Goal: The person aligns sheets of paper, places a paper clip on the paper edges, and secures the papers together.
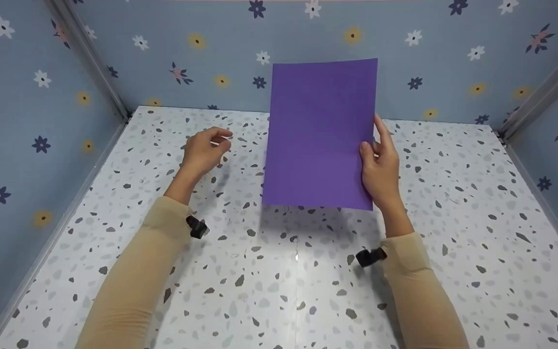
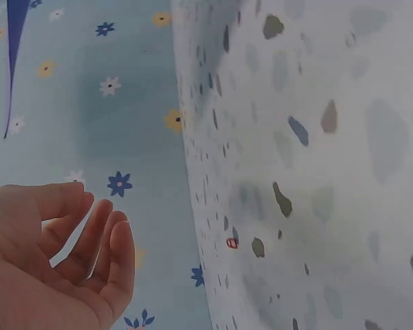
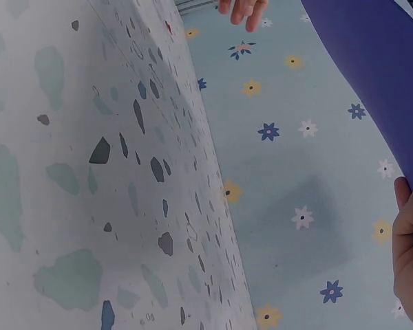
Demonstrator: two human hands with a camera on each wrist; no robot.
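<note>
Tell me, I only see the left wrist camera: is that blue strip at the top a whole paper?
Observer: Yes, a full purple sheet, held up above the speckled table.
Child: Who holds it?
Observer: The right hand pinches its right edge, thumb in front.
Child: Does my hand touch it?
Observer: No. The left hand hangs apart to the sheet's left, fingers loosely curled, holding nothing.

Your head camera looks down and forward over speckled table (image 1: 279, 291). Both wrist cameras sit close, tilted, facing flowered wall (image 2: 124, 103). All share purple sheet (image 1: 320, 133).
</note>
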